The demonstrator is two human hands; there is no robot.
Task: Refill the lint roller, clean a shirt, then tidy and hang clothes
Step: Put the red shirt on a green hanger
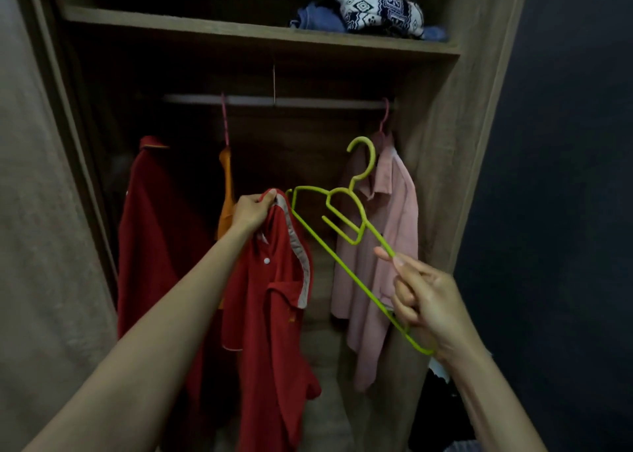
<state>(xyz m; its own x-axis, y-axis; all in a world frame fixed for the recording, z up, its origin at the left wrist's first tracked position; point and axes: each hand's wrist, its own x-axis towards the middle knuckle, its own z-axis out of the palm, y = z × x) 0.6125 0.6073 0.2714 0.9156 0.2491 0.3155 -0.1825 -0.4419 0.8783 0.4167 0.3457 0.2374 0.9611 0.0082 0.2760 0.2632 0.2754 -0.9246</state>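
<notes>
Left hand (251, 211): grip closed, fingers bunched on the shoulder edge of the red shirt (274, 307), which hangs down in front of the open wardrobe (445, 143).

Right hand (421, 301): grip closed on one end of the green hanger (342, 262), thumb and forefinger pinching the upper arm.

Hanger tilted, hook up, far tip just beside the held shoulder; contact not discernible.

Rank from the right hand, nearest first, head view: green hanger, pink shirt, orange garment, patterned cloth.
1. green hanger, held in the right hand
2. pink shirt, just behind
3. orange garment, far left
4. patterned cloth, top shelf
</notes>
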